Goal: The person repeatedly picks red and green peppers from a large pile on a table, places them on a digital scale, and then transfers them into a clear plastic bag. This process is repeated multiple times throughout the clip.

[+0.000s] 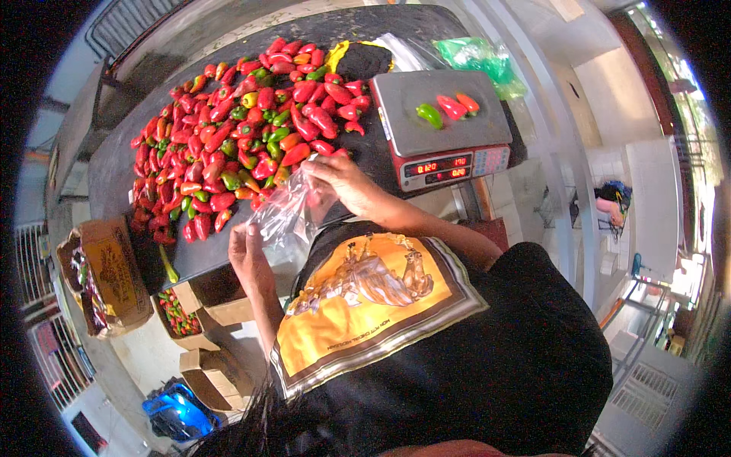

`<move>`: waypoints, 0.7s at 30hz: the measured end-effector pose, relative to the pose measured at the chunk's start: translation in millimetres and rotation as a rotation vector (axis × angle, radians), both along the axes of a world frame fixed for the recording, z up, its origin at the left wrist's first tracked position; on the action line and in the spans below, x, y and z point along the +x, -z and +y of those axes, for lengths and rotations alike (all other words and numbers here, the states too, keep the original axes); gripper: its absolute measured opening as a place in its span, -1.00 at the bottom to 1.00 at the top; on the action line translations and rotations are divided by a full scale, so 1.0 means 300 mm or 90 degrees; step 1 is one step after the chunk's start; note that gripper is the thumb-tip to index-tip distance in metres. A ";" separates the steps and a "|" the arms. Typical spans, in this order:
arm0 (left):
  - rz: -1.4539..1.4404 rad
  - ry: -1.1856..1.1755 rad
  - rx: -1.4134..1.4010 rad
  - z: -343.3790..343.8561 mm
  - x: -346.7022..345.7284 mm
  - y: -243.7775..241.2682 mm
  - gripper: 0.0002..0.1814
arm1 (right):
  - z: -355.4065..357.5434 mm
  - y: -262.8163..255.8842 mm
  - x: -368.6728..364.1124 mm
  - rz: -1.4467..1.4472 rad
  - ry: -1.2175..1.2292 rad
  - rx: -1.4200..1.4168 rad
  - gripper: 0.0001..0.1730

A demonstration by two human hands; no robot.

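My left hand [248,254] pinches one side of a clear plastic bag [288,214] between thumb and fingers. The other side of the bag's edge is gripped by my right hand [334,174], so the bag is stretched between them. It hangs in front of my body at the near edge of the black table [200,260]. Just beyond my hands lies a wide heap of peppers [223,137], mostly red with some green and orange. To the right, a digital scale [411,134] carries one green pepper [429,116] and two reddish ones [454,107]. Its display [437,167] glows with red digits.
Behind the scale lie a green plastic bag [480,60] and a black-and-yellow cloth-like item [362,60]. A lone slender green pepper [169,265] rests by the table's left corner. Cardboard boxes [123,274] stand left, one holding small peppers [180,314]. A blue plastic bag [180,408] sits lower left.
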State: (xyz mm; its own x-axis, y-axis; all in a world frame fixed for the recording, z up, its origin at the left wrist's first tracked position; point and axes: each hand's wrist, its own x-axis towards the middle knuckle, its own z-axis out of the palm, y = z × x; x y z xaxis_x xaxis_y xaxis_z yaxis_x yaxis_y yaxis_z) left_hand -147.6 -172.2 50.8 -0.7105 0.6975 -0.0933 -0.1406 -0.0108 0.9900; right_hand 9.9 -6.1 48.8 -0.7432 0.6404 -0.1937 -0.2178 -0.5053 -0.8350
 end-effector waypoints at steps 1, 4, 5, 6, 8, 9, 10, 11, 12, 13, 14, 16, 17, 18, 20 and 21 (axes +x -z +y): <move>0.036 0.005 -0.011 0.015 0.003 -0.025 -0.86 | 0.003 -0.022 -0.016 -0.014 0.035 0.031 -0.72; 0.142 -0.064 -0.097 0.078 0.034 -0.081 -0.73 | 0.056 -0.054 0.034 -0.015 0.013 -0.003 -0.73; 0.088 -0.069 -0.087 0.099 0.036 -0.073 -0.66 | 0.076 -0.019 0.038 -0.022 0.036 -0.002 -0.75; 0.068 -0.065 -0.057 0.106 0.024 -0.039 -0.62 | 0.088 -0.014 0.031 0.030 0.047 -0.060 -0.69; 0.014 -0.090 -0.024 0.169 0.047 -0.071 -0.63 | 0.124 0.002 0.025 0.140 0.080 -0.174 -0.55; 0.009 -0.098 0.008 0.183 0.038 -0.043 -0.63 | 0.121 -0.068 0.005 0.222 0.074 -0.210 -0.45; -0.045 -0.102 0.043 0.199 0.042 -0.047 -0.63 | 0.154 -0.065 0.013 0.309 -0.057 -0.268 -0.31; -0.053 -0.116 0.069 0.212 0.039 -0.035 -0.64 | 0.157 -0.060 0.027 0.233 -0.059 -0.219 -0.27; -0.062 -0.130 0.096 0.226 0.035 -0.017 -0.65 | 0.131 -0.088 0.016 0.175 -0.053 -0.157 -0.28; -0.101 -0.113 0.112 0.231 0.037 -0.025 -0.67 | 0.106 -0.105 0.009 0.120 -0.042 -0.094 -0.30; -0.087 -0.135 0.119 0.246 0.051 -0.034 -0.69 | 0.094 -0.105 0.011 0.088 -0.074 0.017 -0.42; -0.090 -0.146 0.128 0.253 0.057 -0.045 -0.73 | 0.079 -0.046 0.012 0.055 -0.061 0.014 -0.67; -0.108 -0.135 0.129 0.242 0.041 -0.021 -0.74 | 0.092 -0.006 0.025 0.029 -0.068 -0.006 -0.74; -0.127 -0.125 0.128 0.234 0.034 -0.017 -0.76 | 0.105 -0.010 0.031 0.031 -0.070 -0.020 -0.80; -0.180 -0.116 0.130 0.225 0.022 -0.013 -0.79 | 0.131 -0.011 0.025 0.002 -0.040 -0.021 -0.84; -0.206 -0.114 0.129 0.218 0.018 -0.015 -0.81 | 0.131 -0.017 0.019 0.014 0.024 -0.003 -0.82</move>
